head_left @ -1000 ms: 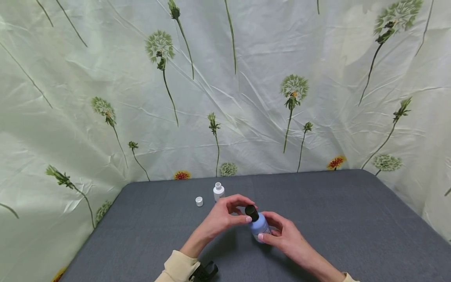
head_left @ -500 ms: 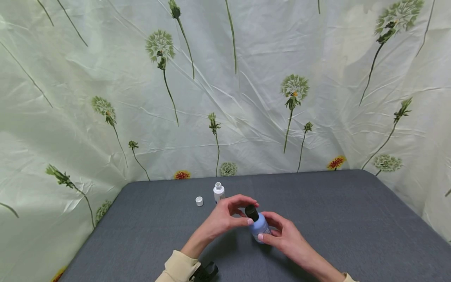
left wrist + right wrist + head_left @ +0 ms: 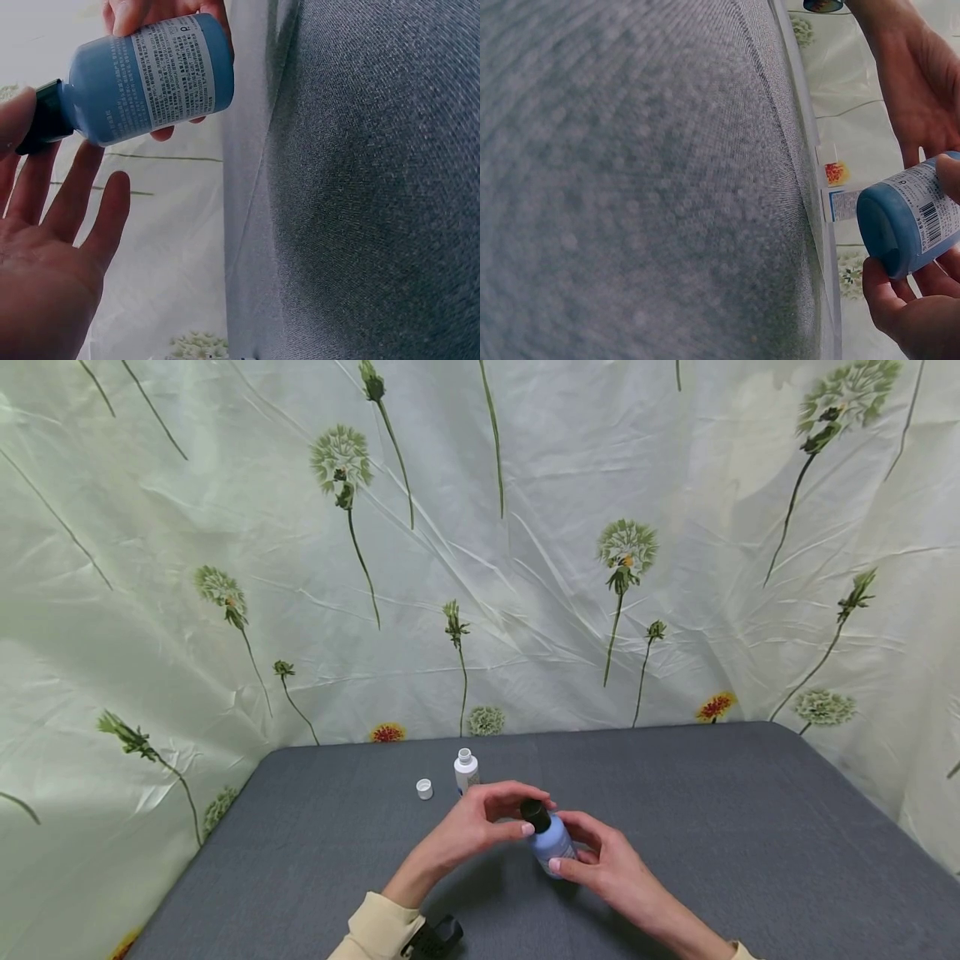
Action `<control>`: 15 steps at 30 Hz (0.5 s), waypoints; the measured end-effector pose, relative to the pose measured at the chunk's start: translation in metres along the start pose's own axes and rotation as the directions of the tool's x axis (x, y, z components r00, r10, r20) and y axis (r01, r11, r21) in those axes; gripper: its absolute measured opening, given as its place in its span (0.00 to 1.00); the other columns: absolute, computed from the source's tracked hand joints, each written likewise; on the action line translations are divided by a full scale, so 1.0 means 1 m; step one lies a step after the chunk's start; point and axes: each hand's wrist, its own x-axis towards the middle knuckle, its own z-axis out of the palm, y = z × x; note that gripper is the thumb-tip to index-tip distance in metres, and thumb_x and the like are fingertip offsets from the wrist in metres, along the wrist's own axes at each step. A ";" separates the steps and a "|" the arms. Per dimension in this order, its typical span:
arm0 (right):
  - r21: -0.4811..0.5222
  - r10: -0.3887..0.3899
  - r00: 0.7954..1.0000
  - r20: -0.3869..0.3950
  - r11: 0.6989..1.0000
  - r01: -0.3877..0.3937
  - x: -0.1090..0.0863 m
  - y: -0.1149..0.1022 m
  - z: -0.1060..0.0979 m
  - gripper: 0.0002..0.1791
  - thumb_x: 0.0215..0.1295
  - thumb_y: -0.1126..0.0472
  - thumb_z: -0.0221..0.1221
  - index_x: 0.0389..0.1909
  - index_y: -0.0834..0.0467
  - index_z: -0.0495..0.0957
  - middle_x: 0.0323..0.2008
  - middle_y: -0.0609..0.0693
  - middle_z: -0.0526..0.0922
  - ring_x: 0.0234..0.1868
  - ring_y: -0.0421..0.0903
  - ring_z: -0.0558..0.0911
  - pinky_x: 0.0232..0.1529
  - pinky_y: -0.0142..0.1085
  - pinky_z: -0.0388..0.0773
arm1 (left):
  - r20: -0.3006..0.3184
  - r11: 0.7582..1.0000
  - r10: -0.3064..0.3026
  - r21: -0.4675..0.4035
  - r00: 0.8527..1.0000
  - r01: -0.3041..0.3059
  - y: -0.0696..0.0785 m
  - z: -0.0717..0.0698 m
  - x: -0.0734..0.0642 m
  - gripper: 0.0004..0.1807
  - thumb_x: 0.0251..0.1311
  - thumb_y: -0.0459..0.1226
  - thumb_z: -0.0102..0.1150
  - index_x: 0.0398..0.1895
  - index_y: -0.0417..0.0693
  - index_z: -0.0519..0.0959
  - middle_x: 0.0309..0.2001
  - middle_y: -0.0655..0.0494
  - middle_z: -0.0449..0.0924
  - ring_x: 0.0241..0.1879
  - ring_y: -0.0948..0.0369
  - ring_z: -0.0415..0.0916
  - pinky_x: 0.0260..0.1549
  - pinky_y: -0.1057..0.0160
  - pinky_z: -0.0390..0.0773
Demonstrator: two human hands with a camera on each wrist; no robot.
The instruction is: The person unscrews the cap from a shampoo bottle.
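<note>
A blue bottle (image 3: pixel 553 847) with a black cap (image 3: pixel 535 814) is held tilted above the table, its cap leaning left. My right hand (image 3: pixel 618 868) grips the bottle's body, thumb in front and fingers behind. With thumb and fingers my left hand (image 3: pixel 472 827) pinches the black cap. In the left wrist view the cap (image 3: pixel 46 116) sits on the bottle's neck, and a printed label (image 3: pixel 176 71) covers part of the body. The right wrist view shows the bottle's base (image 3: pixel 885 232) lifted off the cloth.
Behind my left hand a small white bottle (image 3: pixel 466 769) stands uncapped, its lower part partly hidden. A white cap (image 3: pixel 424 789) lies to its left on the grey table (image 3: pixel 712 810). A flower-patterned curtain (image 3: pixel 525 568) hangs behind the table.
My left hand has shifted very slightly down, its fingers moving a little at the black cap. The right hand and the blue bottle stay almost where they were.
</note>
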 end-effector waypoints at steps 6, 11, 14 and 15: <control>0.007 -0.023 1.000 0.004 1.000 0.023 0.000 0.003 0.001 0.35 0.61 0.59 0.69 0.64 0.68 0.67 0.62 0.65 0.71 0.62 0.58 0.72 0.51 0.36 0.78 | -0.103 0.993 -0.047 0.100 0.994 0.058 0.000 0.001 0.001 0.17 0.58 0.36 0.69 0.52 0.51 0.82 0.48 0.58 0.84 0.48 0.57 0.79 0.50 0.52 0.76; -0.008 -0.051 0.999 0.000 0.999 0.051 -0.001 0.005 0.002 0.33 0.61 0.60 0.69 0.63 0.68 0.68 0.61 0.65 0.72 0.61 0.58 0.73 0.50 0.35 0.78 | -0.147 0.986 -0.043 0.155 0.988 0.066 0.001 0.003 0.002 0.17 0.55 0.35 0.72 0.49 0.49 0.83 0.45 0.61 0.84 0.47 0.60 0.78 0.50 0.49 0.75; -0.016 -0.057 0.998 -0.002 0.998 0.057 -0.001 0.005 0.002 0.32 0.61 0.60 0.69 0.63 0.68 0.68 0.60 0.65 0.73 0.61 0.58 0.73 0.50 0.34 0.77 | -0.149 0.983 -0.031 0.176 0.988 0.057 0.001 0.003 0.003 0.18 0.55 0.34 0.72 0.50 0.47 0.82 0.45 0.62 0.84 0.47 0.60 0.78 0.50 0.50 0.75; -0.019 -0.057 0.998 -0.003 0.998 0.057 -0.001 0.005 0.002 0.32 0.61 0.60 0.69 0.63 0.68 0.69 0.60 0.65 0.73 0.61 0.58 0.73 0.50 0.34 0.77 | -0.147 0.982 -0.027 0.183 0.989 0.054 0.001 0.003 0.003 0.18 0.55 0.35 0.71 0.50 0.48 0.82 0.45 0.62 0.84 0.47 0.61 0.78 0.50 0.51 0.75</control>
